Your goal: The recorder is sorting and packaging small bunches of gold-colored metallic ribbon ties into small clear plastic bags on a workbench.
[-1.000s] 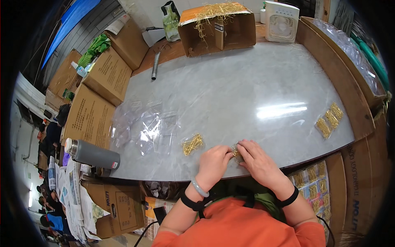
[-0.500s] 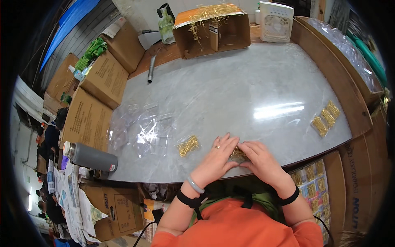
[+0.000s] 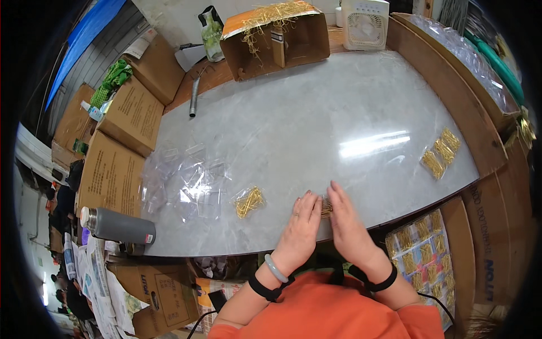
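While the left hand [image 3: 302,231] and right hand [image 3: 347,227] are nearly flat, a gold bundle [image 3: 326,208] sits between them.
Fingers point straight; I can't tell if they squeeze it. Another bundle [image 3: 249,201] lies to their left.

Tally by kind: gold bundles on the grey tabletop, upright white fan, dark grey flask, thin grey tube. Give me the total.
Gold bundles: 5 (1 partly hidden between the left hand and right hand, 1 to their left, 3 at far right)
White fan: 1
Grey flask: 1
Grey tube: 1
Total: 8
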Motion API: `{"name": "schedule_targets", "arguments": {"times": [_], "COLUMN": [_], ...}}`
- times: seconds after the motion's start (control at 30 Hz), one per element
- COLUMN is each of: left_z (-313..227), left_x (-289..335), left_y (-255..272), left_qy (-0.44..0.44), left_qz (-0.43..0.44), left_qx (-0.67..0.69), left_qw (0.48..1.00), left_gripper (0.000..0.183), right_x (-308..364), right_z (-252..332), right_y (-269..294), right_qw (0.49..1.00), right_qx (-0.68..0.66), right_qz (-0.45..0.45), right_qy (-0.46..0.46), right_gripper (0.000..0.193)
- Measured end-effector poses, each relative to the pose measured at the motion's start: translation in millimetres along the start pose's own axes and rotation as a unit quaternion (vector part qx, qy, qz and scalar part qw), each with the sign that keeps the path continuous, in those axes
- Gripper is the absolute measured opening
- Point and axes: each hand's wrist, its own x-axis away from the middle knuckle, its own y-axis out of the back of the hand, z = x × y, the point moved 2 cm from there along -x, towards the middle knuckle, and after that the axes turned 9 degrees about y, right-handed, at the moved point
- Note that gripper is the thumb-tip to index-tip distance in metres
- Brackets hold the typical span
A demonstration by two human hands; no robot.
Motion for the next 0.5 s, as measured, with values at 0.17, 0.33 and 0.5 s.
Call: {"name": "schedule_targets", "arguments": {"times": [0.17, 0.33, 0.5], "left_z": [-1.0, -0.4, 1.9], "left_x": [1.5, 1.2, 5.8], "left_y": [-1.3, -1.4, -1.2], "left_qy": [0.01, 0.001, 0.015], "left_qz": [-0.02, -0.039, -0.05], "left_qx": [0.018, 0.03, 0.011], "left_qw": [1.0, 0.999, 0.999], "left_gripper": [0.057, 0.061, 0.064], "right_x": [-3.6, 0.6, -1.9], "right_z": [-4.7, 10.9, 11.1], "right_y": [22.3, -13.0, -4.2], "right_qw": [1.0, 1.0, 0.999], "right_qx": [-0.019, 0.021, 0.04], "right_qz": [-0.005, -0.009, 0.001], "right_qy": [-0.017, 0.015, 0.02], "right_gripper": [0.061, 0.062, 0.057]}}
